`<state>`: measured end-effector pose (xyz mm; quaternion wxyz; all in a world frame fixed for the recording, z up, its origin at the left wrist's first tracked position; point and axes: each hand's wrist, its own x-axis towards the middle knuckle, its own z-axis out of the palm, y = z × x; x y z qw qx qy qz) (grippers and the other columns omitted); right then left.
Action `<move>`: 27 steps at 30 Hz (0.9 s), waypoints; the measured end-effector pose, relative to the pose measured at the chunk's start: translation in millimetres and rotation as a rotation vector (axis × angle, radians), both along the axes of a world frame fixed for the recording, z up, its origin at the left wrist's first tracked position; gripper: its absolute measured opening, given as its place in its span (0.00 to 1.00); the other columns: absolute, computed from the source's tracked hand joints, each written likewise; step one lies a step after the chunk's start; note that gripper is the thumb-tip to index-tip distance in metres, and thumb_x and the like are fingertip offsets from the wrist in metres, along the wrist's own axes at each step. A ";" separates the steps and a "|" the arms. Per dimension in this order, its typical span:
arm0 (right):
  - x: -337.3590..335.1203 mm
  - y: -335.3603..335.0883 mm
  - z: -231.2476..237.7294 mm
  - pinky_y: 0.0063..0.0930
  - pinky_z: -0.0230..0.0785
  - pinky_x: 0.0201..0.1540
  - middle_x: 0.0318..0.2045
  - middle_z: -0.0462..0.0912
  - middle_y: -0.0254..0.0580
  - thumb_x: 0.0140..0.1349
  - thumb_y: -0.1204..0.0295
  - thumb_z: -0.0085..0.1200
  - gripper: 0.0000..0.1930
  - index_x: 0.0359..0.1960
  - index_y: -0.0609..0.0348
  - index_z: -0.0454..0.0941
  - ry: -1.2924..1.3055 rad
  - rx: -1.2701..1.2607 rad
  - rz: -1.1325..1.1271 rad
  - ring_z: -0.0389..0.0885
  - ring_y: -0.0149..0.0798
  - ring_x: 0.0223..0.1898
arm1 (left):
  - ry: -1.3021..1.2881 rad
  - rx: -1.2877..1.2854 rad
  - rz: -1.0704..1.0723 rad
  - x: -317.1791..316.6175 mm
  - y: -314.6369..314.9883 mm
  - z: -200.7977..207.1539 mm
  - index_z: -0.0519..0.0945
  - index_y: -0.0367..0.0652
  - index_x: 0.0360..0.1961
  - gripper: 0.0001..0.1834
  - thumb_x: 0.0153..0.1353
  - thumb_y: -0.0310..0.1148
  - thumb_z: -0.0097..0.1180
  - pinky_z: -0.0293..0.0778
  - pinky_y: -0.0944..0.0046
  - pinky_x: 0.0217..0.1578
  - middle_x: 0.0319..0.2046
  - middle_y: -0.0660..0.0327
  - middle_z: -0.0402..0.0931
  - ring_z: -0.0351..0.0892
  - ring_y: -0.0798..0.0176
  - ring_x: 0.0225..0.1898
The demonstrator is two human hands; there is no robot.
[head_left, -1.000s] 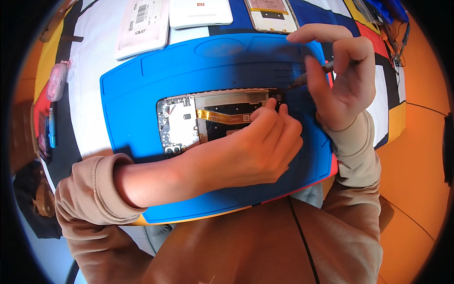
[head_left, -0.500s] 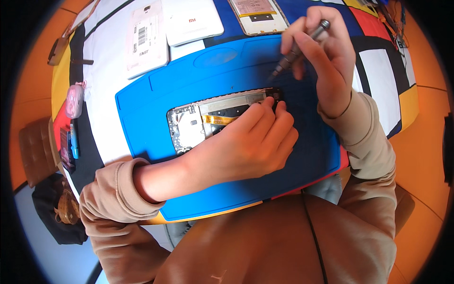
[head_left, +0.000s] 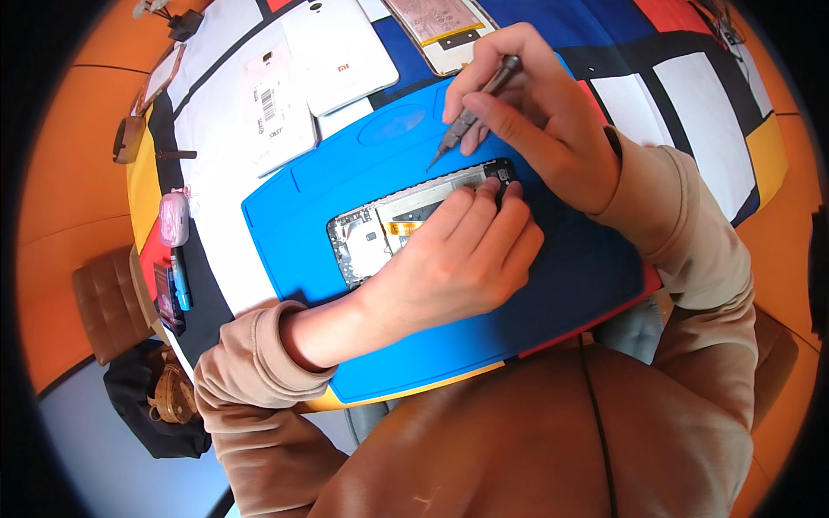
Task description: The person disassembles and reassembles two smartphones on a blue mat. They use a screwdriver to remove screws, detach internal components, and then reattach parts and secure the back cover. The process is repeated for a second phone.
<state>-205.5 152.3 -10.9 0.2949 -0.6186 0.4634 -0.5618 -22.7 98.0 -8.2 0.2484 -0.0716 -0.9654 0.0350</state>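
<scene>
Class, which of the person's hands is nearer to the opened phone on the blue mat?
Left. The left hand covers part of the opened phone toward its right end. The right hand is beyond its far edge, apart from it, holding a screwdriver.

There's an orange logo (head_left: 343, 67) on the white phone (head_left: 345, 43), top left-of-centre! Beside it, a paler phone (head_left: 287, 116) shows barcode (head_left: 268, 101) and lettering (head_left: 276, 133); mid-frame, print on the yellow ribbon (head_left: 402, 229) is unreadable.

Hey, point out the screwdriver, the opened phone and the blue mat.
Screwdriver (head_left: 455, 134), head view: on its grey barrel, below the thumb.
Opened phone (head_left: 369, 258), head view: on the white plate toward its left end.
Blue mat (head_left: 298, 229), head view: on bare surface near its left edge.
</scene>
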 end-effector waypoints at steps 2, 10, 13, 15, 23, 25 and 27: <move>1.8 -1.1 -1.6 0.21 0.74 0.44 0.42 0.79 0.45 0.74 0.73 0.45 0.08 0.50 0.59 0.62 0.006 0.009 0.011 0.80 0.29 0.38 | -0.009 0.022 0.008 -0.6 0.7 1.2 0.82 0.38 0.36 0.15 0.47 0.32 0.65 0.76 0.64 0.40 0.41 0.56 0.80 0.81 0.58 0.41; -7.2 -1.6 1.3 0.16 0.70 0.36 0.36 0.81 0.44 0.74 0.73 0.44 0.06 0.48 0.58 0.64 -0.198 -0.043 -0.160 0.76 0.25 0.30 | 0.065 0.561 0.026 -4.6 -12.5 15.4 0.78 0.42 0.30 0.10 0.44 0.24 0.66 0.68 0.64 0.35 0.29 0.63 0.74 0.71 0.61 0.29; -8.1 -2.6 6.6 0.16 0.68 0.30 0.33 0.81 0.43 0.72 0.74 0.46 0.06 0.46 0.58 0.64 -0.420 0.057 -0.328 0.75 0.26 0.25 | -0.017 1.020 0.254 -7.7 -17.5 19.8 0.74 0.42 0.34 0.13 0.51 0.23 0.66 0.63 0.69 0.27 0.22 0.68 0.69 0.65 0.70 0.22; -8.9 -5.1 8.8 0.16 0.64 0.23 0.27 0.81 0.42 0.70 0.75 0.48 0.06 0.44 0.58 0.65 -0.574 0.058 -0.404 0.73 0.26 0.20 | -0.081 1.277 0.354 -11.6 -19.4 19.6 0.72 0.42 0.37 0.14 0.54 0.24 0.67 0.58 0.72 0.22 0.23 0.69 0.68 0.61 0.77 0.21; -15.3 -4.3 6.2 0.16 0.63 0.22 0.27 0.81 0.43 0.69 0.75 0.49 0.06 0.44 0.58 0.66 -0.619 0.065 -0.342 0.73 0.27 0.19 | -0.096 1.042 0.345 -16.9 -27.7 20.7 0.81 0.37 0.49 0.18 0.56 0.25 0.67 0.64 0.72 0.24 0.32 0.61 0.73 0.63 0.74 0.21; -14.9 -4.4 5.5 0.16 0.63 0.21 0.27 0.81 0.42 0.69 0.75 0.50 0.06 0.44 0.58 0.66 -0.625 0.097 -0.330 0.73 0.27 0.19 | -0.100 1.138 0.338 -17.1 -29.7 19.9 0.83 0.36 0.43 0.12 0.58 0.25 0.67 0.64 0.72 0.24 0.32 0.61 0.74 0.63 0.74 0.21; -14.1 -4.2 6.2 0.16 0.63 0.21 0.26 0.81 0.42 0.69 0.75 0.50 0.06 0.44 0.58 0.66 -0.616 0.125 -0.334 0.73 0.27 0.18 | -0.085 1.206 0.321 -17.9 -30.9 18.2 0.85 0.36 0.40 0.09 0.58 0.25 0.66 0.63 0.71 0.24 0.32 0.61 0.76 0.63 0.74 0.21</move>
